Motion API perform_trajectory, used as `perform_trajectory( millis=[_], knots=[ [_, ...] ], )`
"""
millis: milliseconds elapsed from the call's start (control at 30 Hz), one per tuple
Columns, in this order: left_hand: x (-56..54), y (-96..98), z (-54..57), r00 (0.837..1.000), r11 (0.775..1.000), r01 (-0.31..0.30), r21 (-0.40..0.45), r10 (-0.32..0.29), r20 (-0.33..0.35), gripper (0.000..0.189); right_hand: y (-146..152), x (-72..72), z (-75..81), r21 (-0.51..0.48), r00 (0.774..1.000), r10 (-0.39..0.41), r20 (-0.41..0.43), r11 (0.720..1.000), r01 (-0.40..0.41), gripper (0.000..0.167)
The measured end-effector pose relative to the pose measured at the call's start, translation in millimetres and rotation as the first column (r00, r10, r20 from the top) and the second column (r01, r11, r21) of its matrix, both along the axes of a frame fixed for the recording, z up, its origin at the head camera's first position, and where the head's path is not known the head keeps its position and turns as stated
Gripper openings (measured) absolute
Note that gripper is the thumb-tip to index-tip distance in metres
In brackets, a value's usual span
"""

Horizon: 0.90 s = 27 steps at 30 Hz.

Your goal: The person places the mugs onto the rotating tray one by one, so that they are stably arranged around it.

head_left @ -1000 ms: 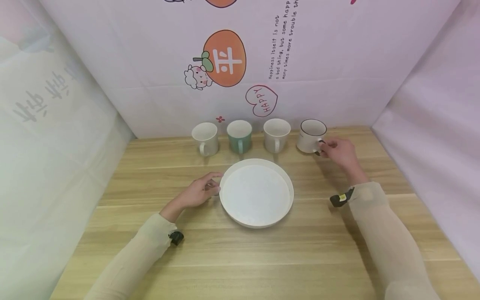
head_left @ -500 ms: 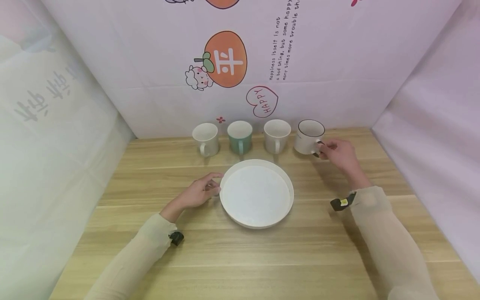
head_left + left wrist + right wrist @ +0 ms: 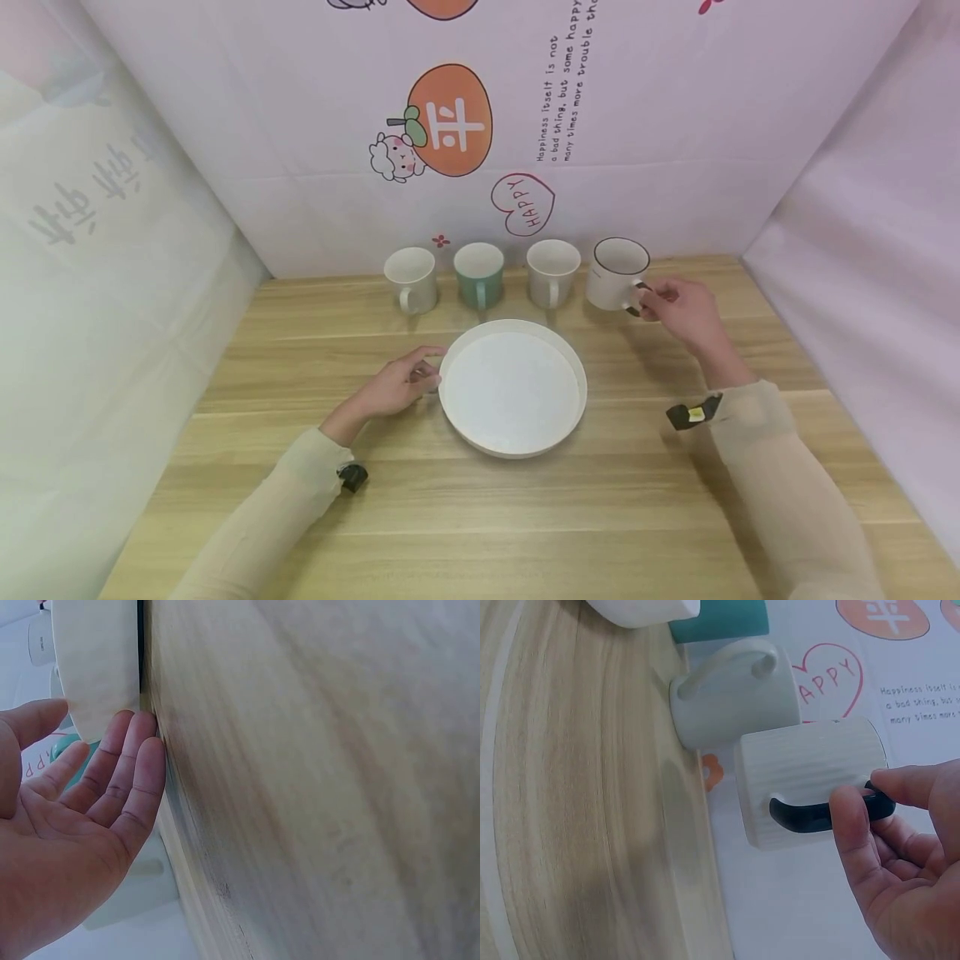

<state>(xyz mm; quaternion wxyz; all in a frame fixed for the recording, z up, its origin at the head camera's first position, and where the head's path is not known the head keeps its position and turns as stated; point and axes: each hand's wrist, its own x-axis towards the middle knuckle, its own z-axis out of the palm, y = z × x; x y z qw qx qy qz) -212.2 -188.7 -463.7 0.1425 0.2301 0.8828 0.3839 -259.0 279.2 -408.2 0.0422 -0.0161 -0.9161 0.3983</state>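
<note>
My right hand [image 3: 684, 312] pinches the black handle of a white mug [image 3: 611, 279] with a dark rim. In the right wrist view the ribbed mug [image 3: 810, 769] hangs upright, its base a little above the wooden table. At the left side of a round white tray [image 3: 512, 392], my left hand [image 3: 399, 383] has its fingertips right at the rim. The left wrist view shows these fingers loosely extended, with the palm [image 3: 71, 832] facing the camera and the tray's side wall [image 3: 97, 667] beyond the fingertips.
Along the back of the table [image 3: 465, 517] stand a white cup [image 3: 420, 287], a green cup [image 3: 491, 286] and another white cup [image 3: 543, 283], handles toward me. Behind them rises a printed white cloth [image 3: 322, 142]; cloth also hangs at both sides.
The dark-rimmed mug has shifted slightly left, toward the neighbouring white cup, and come up off the table in my right hand. My left hand and the tray have stayed in place.
</note>
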Motion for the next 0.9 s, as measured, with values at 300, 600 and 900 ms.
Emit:
perform_trajectory(
  millis=[300,600,900],
  knots=[
    [0.5,0.5,-1.1,0.999,1.0,-0.019,-0.001,0.019,0.03,0.048,-2.0,12.6,7.9,-0.002,1.0,0.014,-0.01,1.0,-0.014,0.039],
    [1.1,0.7,0.3,1.0,1.0,-0.014,-0.004,0.014,0.012,0.048,-5.2,23.7,15.2,-0.007,0.999,0.044,-0.004,0.999,-0.044,0.04],
    [-0.2,0.6,-0.8,1.0,1.0,-0.004,0.002,0.004,-0.009,0.048,-11.2,35.2,21.3,0.005,0.997,0.079,-0.017,0.997,-0.079,0.04]
  ],
)
